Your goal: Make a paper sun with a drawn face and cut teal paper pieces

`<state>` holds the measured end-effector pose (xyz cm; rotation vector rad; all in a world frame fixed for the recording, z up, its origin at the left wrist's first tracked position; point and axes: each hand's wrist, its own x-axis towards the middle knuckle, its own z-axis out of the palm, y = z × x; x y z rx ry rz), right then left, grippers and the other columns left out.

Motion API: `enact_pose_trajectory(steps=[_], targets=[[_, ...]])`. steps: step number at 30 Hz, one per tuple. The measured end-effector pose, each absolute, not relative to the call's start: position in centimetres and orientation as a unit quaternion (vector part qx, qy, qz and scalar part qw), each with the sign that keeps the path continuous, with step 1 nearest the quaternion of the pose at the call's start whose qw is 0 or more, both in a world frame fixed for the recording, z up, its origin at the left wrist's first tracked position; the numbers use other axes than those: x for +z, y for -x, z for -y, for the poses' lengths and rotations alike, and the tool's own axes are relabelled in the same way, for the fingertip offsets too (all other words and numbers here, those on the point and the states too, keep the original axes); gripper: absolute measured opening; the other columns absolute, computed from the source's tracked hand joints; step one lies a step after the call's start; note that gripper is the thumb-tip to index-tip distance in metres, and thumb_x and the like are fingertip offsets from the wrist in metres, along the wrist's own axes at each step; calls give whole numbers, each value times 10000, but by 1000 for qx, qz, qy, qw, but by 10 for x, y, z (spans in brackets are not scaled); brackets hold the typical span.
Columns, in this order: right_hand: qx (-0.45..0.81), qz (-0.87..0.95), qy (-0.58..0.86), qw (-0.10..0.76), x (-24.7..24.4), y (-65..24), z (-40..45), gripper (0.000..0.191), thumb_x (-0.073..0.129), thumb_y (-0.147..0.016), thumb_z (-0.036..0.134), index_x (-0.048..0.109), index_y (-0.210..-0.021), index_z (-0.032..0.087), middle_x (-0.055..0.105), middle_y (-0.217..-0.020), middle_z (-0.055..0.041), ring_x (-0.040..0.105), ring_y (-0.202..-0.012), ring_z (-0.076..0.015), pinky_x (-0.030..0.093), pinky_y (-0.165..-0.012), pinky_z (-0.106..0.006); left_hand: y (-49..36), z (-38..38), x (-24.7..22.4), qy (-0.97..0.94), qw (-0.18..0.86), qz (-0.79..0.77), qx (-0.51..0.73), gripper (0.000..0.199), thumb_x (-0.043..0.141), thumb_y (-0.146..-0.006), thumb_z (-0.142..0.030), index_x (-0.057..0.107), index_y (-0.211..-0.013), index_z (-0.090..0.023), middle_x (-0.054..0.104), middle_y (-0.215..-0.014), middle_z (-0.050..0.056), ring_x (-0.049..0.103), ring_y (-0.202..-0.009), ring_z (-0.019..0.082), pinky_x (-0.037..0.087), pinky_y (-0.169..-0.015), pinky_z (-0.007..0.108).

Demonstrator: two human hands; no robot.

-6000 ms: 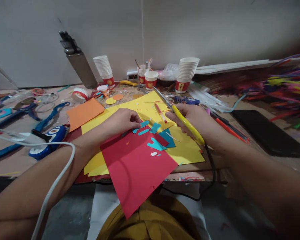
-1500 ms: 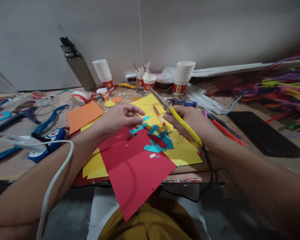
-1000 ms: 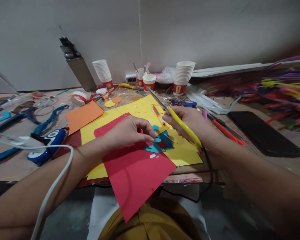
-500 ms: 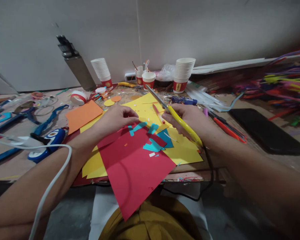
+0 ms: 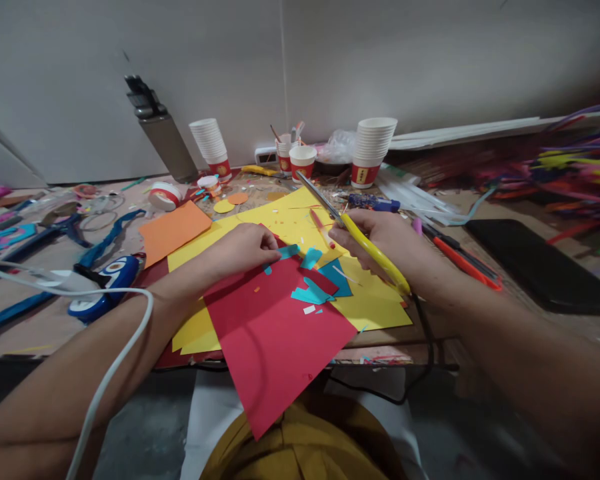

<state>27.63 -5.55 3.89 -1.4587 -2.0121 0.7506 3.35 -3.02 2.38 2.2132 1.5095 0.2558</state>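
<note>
Head view. Left hand (image 5: 243, 250), centre of frame: fingers curled nearly closed at blue strip (image 5: 290, 251); cannot tell whether pinched or only touched. Right hand (image 5: 387, 237), right of centre: closed around yellow-handled scissors (image 5: 373, 257), blades toward upper centre. Blue scraps (image 5: 314, 292) mid-frame, on and beside red sheet (image 5: 285, 353), which overlaps yellow paper (image 5: 375, 310). Judgement: scraps near weightless, thin, easily creased or slid; best pinched at an edge. Scissors rigid, heavier; hold by handles.
</note>
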Motion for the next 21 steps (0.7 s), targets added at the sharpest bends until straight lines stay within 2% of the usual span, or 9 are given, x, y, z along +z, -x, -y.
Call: enact_pose_trajectory(steps=[10,17,21], targets=[[257,750,552,258,39,-277,57,393,550,-824,571,654,-836,193,513,-544,17,461,-487,-113,301,-459,-240,-19,16,22,-750,310,-568,138,182,685,-691,-361,681,-677,-179,673,-645,5,553,-586,119,393,-562,231],[254,751,547,268,36,-278,54,387,548,-821,572,657,-835,201,513,-552,22,455,-485,-103,290,-455,-233,-15,15,24,-725,351,-579,129,244,690,-708,-418,682,-711,-174,646,-604,2,524,-537,105,393,-543,225],[244,752,552,266,35,-278,54,401,548,-815,577,661,-815,193,509,-545,16,451,-485,-105,280,-451,-236,-11,12,22,-701,398,-576,134,237,699,-706,-419,677,-706,-183,667,-646,18,547,-555,111,420,-547,231]])
